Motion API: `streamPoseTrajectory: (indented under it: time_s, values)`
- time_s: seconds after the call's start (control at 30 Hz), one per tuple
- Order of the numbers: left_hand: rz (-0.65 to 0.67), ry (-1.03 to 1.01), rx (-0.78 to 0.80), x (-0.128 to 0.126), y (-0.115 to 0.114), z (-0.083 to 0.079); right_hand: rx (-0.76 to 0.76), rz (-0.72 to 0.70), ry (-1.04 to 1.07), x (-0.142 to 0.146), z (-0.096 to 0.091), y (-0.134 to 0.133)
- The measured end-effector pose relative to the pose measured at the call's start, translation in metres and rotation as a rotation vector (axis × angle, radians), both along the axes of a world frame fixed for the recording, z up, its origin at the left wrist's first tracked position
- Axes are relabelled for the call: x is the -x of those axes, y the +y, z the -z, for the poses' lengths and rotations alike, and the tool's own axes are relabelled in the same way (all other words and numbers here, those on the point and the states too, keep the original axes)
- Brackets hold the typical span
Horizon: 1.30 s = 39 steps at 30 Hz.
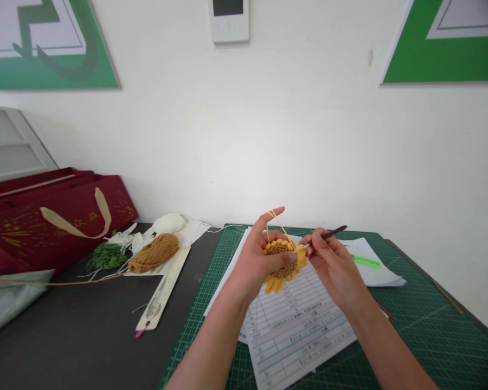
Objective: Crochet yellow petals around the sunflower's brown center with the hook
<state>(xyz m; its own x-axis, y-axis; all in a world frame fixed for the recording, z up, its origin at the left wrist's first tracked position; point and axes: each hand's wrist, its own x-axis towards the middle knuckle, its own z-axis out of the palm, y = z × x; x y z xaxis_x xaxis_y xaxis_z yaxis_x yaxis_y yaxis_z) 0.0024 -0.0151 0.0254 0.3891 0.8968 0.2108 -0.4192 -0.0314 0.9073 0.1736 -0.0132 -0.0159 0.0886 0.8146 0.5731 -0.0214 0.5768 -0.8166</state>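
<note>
Between my two hands is a round crochet piece (277,262) with a brown centre and yellow petals round its edge. My left hand (257,259) is closed on its left side, thumb across the front. Yellow yarn (283,227) loops over my raised left index finger and runs down to the petals. In my right hand (329,262) is a crochet hook (334,232) with a dark handle, pinched between thumb and fingers. Its tip points left and meets the yellow edge at the upper right; the exact stitch is too small to make out.
Printed sheets (296,336) lie under my hands on a green cutting mat (423,336). Further left are brown yarn (154,253), green yarn (108,255), white yarn (168,223), a ruler (165,290) and a red gift bag (57,216). A bright green tool (366,261) rests on paper at right.
</note>
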Motion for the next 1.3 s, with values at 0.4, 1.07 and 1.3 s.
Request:
streamPoseTrajectory:
  time_s: [0.4,1.07,1.3]
  values:
    - [-0.025,-0.135,0.073,-0.01,-0.005,0.002,-0.293,0.225,-0.05,0.006,0.01,-0.005]
    - [0.297,-0.203,0.234,-0.008,-0.002,0.004,-0.182,-0.114,0.175,0.001,-0.012,-0.012]
    - [0.355,-0.104,0.1,-0.001,-0.003,0.0,-0.044,-0.238,0.245,-0.004,-0.015,-0.016]
